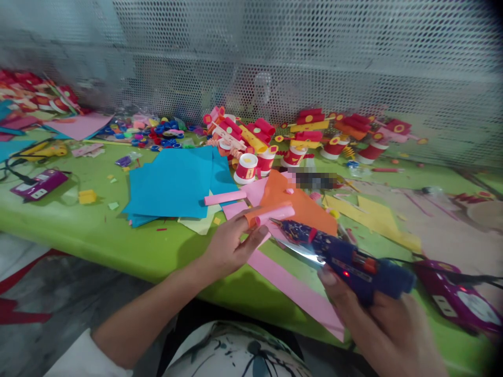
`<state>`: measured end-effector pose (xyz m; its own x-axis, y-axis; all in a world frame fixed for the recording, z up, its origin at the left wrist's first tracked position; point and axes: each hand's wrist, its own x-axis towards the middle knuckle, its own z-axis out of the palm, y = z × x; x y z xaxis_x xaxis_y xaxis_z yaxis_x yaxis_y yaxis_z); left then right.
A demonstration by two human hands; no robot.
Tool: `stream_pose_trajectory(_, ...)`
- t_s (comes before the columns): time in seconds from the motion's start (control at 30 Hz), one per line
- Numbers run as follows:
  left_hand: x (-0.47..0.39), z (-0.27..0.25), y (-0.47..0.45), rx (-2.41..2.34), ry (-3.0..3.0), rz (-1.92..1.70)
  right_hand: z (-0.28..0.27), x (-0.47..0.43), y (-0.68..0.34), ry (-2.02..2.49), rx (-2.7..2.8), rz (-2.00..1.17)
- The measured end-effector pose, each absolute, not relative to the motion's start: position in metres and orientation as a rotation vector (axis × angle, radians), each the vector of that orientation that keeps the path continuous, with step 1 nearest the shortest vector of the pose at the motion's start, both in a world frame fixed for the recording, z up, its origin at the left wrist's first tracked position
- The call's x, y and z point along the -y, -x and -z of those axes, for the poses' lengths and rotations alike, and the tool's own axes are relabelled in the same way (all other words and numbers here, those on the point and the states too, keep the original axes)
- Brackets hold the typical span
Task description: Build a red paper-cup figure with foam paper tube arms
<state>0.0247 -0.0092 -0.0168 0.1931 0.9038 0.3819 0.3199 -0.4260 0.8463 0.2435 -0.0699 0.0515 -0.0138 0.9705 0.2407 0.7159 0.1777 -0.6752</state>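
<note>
My left hand (228,248) pinches a small pink paper roll (277,213), with an orange paper strip (251,213) beside it at the fingertips. In my right hand (387,324) is a blue hot glue gun (349,267) with a lit red light; its nozzle points at the near end of the roll. Under the gun shows a shiny metal blade (301,251); whether my right hand holds it too is hidden. Below, a long pink paper strip (298,293) hangs over the table edge. Another pink roll (223,197) lies just beyond my left hand.
Blue sheets (171,180) and an orange sheet (298,201) lie on the green table (90,225). Finished red-and-white cup figures (294,155) line the back by a perforated metal screen (314,57). Purple power strips (459,296) with cables sit at both sides.
</note>
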Motion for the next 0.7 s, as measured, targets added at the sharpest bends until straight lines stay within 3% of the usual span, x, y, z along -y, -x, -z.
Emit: stream_pose_trajectory(0.7,0.0109,0.0175,-0.0242,-1.114,-1.807,-1.264,-0.0525,0.0619,-0.2537,1.761,1.731,-0.337)
